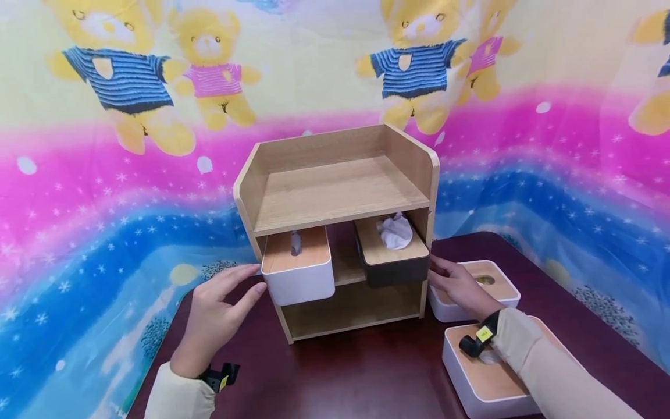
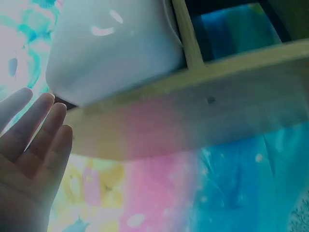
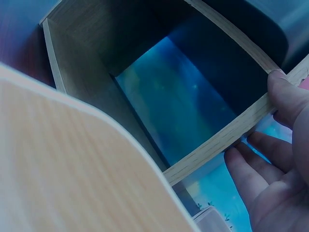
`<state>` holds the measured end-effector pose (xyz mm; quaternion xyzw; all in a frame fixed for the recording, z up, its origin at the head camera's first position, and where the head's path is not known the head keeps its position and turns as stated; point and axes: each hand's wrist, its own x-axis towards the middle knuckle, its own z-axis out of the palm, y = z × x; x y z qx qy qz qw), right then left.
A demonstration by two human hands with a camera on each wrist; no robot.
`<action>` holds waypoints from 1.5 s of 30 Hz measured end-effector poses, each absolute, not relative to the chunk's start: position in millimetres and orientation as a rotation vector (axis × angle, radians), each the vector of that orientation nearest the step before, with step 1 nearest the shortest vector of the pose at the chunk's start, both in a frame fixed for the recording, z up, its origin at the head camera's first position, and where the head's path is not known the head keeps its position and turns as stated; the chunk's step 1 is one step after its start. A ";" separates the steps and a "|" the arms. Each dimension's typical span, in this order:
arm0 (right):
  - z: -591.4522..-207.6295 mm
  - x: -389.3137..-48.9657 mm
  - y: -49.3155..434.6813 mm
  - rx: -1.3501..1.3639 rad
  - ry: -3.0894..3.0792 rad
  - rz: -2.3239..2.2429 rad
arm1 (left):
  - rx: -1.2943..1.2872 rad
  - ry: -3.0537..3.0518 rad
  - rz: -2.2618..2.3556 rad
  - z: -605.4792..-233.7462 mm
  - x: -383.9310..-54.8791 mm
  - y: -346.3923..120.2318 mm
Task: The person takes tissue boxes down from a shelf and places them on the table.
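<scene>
Wooden shelf unit stands mid-table, straight ahead, between both hands. Left hand open, fingers straight, tips just beside white tissue box jutting from middle shelf, long axis running front-to-back. Right hand grips unit's right side panel, thumb over edge per wrist view. Black box sits right of white one. Contact of left fingertips w/ box: can't tell.

A dark brown table is seen across the lower frame. At the lower right, two white boxes with wooden lids are set on it. Behind, a bright cloth printed with yellow bears is hung.
</scene>
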<state>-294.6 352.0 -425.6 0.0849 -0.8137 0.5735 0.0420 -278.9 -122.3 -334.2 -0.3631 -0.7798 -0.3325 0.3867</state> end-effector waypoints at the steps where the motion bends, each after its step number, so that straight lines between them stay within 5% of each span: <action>1: -426.5 -295.4 351.9 0.277 -2.486 1.762 | -0.946 -1.963 -0.842 -333.0 -278.4 -120.6; 21: -423.3 -297.5 348.1 0.294 -2.451 1.756 | -1.297 -1.797 -0.611 -292.1 -278.3 -68.7; 45: -423.0 -292.4 349.1 0.243 -2.509 1.717 | -1.539 -1.784 -0.402 -288.6 -278.0 4.8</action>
